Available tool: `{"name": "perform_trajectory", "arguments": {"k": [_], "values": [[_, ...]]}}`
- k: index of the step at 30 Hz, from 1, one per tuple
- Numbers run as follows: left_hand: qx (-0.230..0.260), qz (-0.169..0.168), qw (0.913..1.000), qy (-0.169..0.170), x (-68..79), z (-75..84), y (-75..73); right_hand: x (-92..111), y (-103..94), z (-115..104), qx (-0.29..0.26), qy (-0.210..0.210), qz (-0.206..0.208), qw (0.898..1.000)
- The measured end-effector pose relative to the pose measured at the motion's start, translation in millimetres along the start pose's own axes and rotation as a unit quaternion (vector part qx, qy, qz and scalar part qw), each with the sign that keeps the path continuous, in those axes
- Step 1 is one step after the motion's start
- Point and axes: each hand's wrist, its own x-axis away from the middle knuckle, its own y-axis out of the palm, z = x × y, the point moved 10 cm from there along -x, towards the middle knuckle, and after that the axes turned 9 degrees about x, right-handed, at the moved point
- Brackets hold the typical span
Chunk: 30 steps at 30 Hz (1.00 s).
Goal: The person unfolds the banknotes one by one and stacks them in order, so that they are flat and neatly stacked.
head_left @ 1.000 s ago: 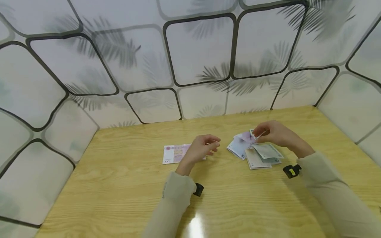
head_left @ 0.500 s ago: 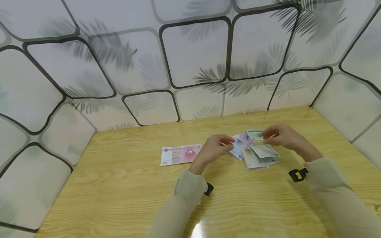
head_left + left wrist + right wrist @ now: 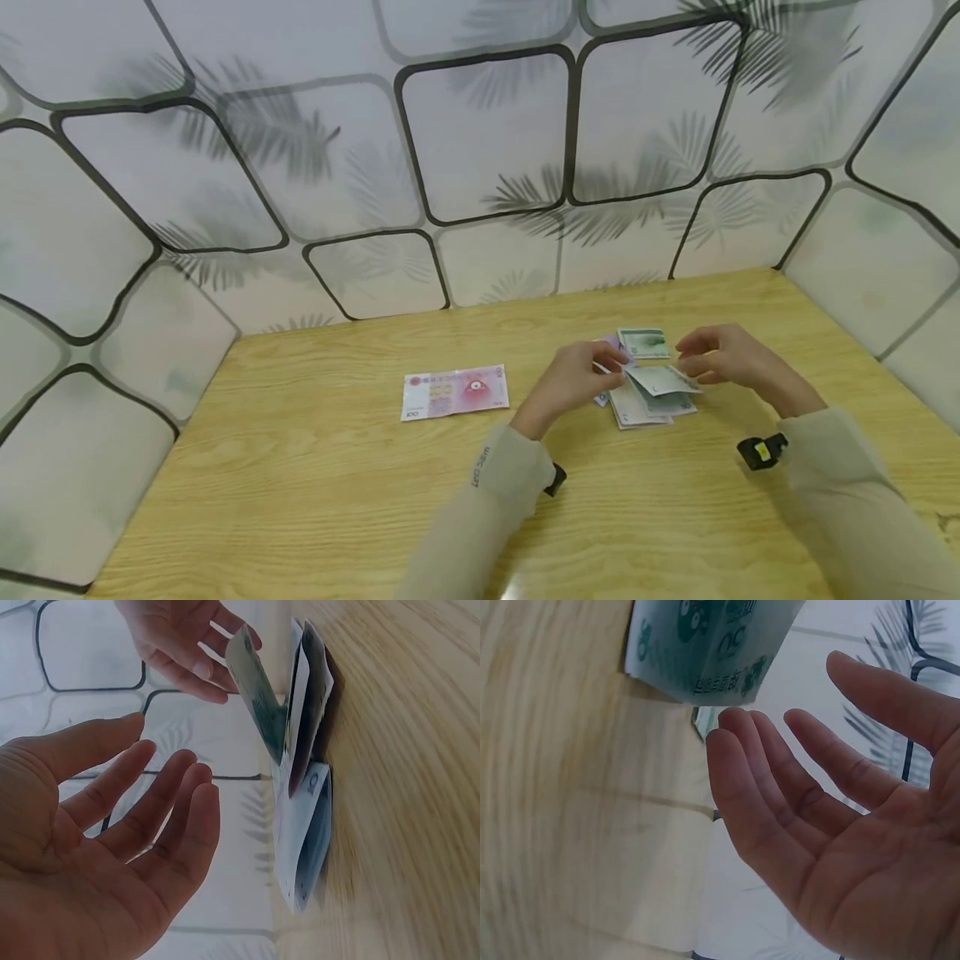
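Observation:
A loose pile of folded banknotes lies right of centre on the table. It has a green note [image 3: 645, 343] at the back, a half-open pale green note [image 3: 663, 381] in front and a beige note [image 3: 636, 410] beneath. My left hand [image 3: 576, 377] hovers over the pile's left side with loosely bent fingers, holding nothing; it partly hides the purple and blue notes. A blue note [image 3: 304, 832] shows past it in the left wrist view. My right hand [image 3: 727, 360], relaxed and holding nothing, is just right of the pile, near a green 50 note [image 3: 712, 649].
A pink 100 note [image 3: 453, 392] lies flat and apart, left of the pile. The wood-grain table [image 3: 300, 483] meets a patterned wall covering [image 3: 495, 133] at the back and sides.
My left hand has moved right, from over the pink note to the pile, uncovering that note. My right hand has let go of the green note and drawn off to the right.

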Motion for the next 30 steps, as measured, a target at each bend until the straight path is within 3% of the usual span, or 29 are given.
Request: {"name": "perform_trajectory", "arguments": {"k": [7,18,25,30], "values": [[-0.069,-0.015,0.9975,0.002,-13.9,10.1,20.6,-1,2.0,13,-0.023,0.023,-0.015,0.999],[-0.188,-0.051,0.9807,-0.01,-30.8,6.8,55.5,2,4.5,22,-0.039,0.027,-0.02,0.999],[-0.258,-0.057,0.9643,0.005,-37.2,6.0,67.6,1,5.4,26,-0.052,0.031,-0.022,0.998],[-0.267,-0.048,0.9626,-0.003,-39.6,1.9,68.3,0,5.6,25,-0.058,0.028,-0.023,0.998]]}}
